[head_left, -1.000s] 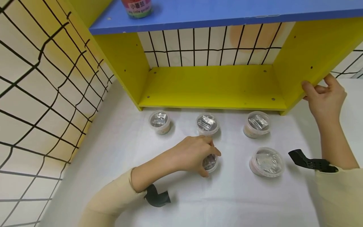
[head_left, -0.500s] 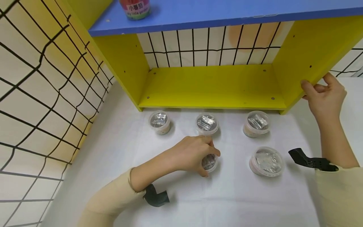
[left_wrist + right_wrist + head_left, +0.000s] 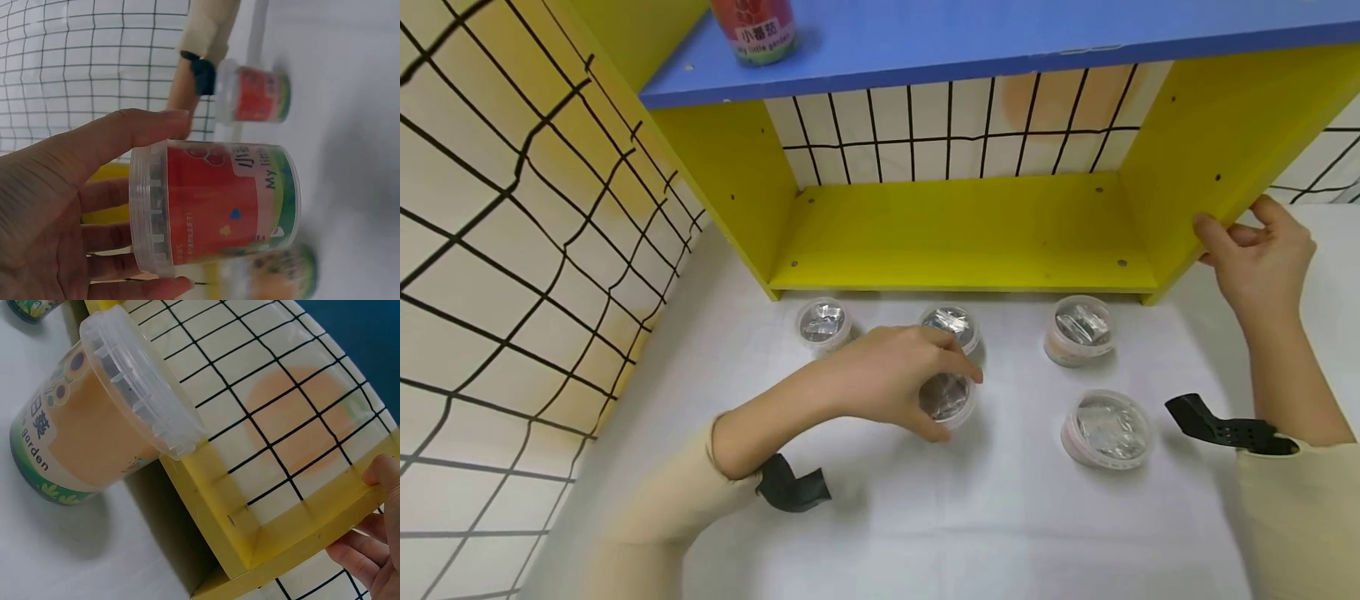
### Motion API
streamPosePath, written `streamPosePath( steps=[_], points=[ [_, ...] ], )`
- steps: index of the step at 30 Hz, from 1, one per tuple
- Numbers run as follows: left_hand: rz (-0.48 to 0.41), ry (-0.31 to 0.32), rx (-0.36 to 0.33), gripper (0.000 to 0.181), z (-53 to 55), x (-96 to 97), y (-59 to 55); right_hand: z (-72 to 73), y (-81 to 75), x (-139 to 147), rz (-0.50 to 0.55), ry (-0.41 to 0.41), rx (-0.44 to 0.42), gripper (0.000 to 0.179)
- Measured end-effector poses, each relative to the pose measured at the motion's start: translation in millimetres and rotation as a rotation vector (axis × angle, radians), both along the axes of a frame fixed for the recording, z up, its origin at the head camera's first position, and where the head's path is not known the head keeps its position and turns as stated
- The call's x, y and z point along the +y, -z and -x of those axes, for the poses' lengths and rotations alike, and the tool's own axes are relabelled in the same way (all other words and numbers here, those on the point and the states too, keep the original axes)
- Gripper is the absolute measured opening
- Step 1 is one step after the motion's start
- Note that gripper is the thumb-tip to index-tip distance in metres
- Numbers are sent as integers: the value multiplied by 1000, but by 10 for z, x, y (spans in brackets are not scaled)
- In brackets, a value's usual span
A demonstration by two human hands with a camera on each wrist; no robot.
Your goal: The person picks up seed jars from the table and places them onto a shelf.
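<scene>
My left hand holds a small clear-lidded plastic cup by its rim, thumb on one side and fingers on the other. In the left wrist view this cup has a red label with printed fruit and a green base; it appears lifted off the white tabletop. My right hand grips the front edge of the yellow right side panel of a shelf unit. The right wrist view also shows that hand pinching the panel edge.
Cups stand before the shelf at left, middle and right; a wider cup sits nearer. An orange-labelled cup shows in the right wrist view. A red-labelled jar stands on the blue shelf. Wire mesh borders the left.
My left hand has raised the cup and moved it slightly toward the shelf, now partly covering the middle cup. The right hand keeps its grip on the panel.
</scene>
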State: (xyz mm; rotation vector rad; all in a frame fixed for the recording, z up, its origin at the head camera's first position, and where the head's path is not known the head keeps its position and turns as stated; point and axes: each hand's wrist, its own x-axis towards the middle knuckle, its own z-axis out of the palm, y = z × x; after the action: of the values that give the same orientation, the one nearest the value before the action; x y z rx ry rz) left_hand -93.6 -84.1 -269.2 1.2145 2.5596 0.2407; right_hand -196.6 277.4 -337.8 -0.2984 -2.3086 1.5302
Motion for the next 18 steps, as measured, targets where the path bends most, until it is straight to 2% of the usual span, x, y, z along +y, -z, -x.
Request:
streamPosePath(
  steps=[7,11,14,18],
  points=[
    [5,14,72,57,55,-83,-313,15,19,-13,13,-12,20,46],
    [-16,22,49,56,84,-122,-479,18,33,-19,5,-18,29,45],
    [-64,42,32,55,131,-149,-673,19,39,-19,4,-14,24,45],
    [-117,86,81,54,243,-184,-957,25,45,-19,7,-4,21,46]
  ],
)
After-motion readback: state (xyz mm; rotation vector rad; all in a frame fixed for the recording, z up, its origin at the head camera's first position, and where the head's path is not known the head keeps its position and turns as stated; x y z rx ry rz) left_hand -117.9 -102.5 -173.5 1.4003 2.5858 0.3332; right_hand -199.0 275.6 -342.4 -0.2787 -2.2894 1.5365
